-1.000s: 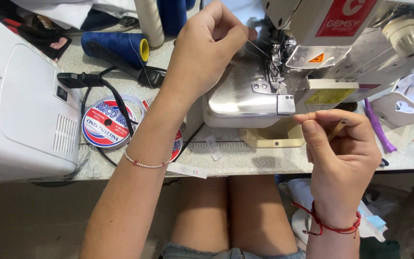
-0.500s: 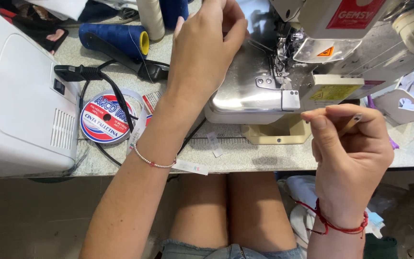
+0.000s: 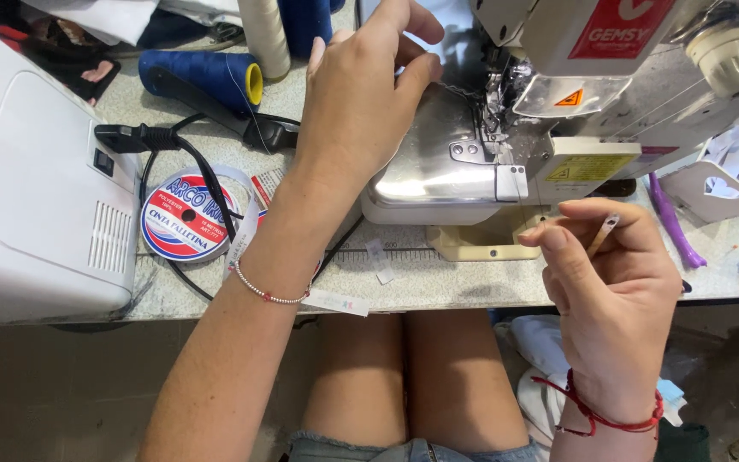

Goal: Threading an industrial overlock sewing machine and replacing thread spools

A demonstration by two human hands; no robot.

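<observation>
My left hand (image 3: 361,111) reaches over the metal bed of a white overlock sewing machine (image 3: 438,171), fingertips beside the presser foot (image 3: 498,111) and a thin thread chain. Whether the fingers pinch anything is hidden. My right hand (image 3: 617,316) hovers in front of the table edge, right of the machine. Its thumb and fingers are closed on a small narrow label strip (image 3: 602,233). A bead bracelet is on the left wrist and a red cord on the right wrist.
A round roll of label ribbon (image 3: 186,218) lies left of my forearm under a black cable (image 3: 173,141). Behind it lie a blue thread cone (image 3: 203,73) and a white cone (image 3: 263,34). A white machine housing (image 3: 36,188) fills the left. Loose labels (image 3: 335,301) sit at the table edge. A white box (image 3: 720,180) and purple tool (image 3: 673,222) are right.
The view has shifted down and nearer. My left hand stays at the presser foot. My right hand has turned slightly, still holding the label strip near the table edge.
</observation>
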